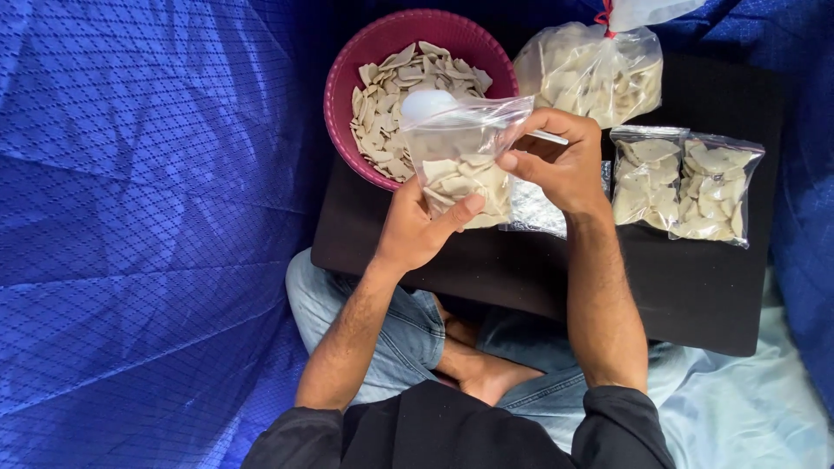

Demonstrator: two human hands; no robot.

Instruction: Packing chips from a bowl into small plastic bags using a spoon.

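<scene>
left hand (417, 227) clamps a half-filled bag (460, 161) over the counter (695, 287); right hand (560, 161) pinches a white scoop (430, 104) into it. pink bowl (343, 74) just beyond, two filled packets (686, 182) right, big sack (595, 74) far.

Black board (695, 287) across the seated person's lap, over blue tarp (148, 234). On the board, far left corner: a red basket (343, 82) of pale flat chips, its rim overhanging the board's edge. Far middle: a large tied bag (591, 74) of the same chips. Right side: two small filled bags (686, 182) lying flat, side by side, touching. Centre: a flat stack of empty clear bags (534, 210), partly hidden. Near edge of board bare.
</scene>
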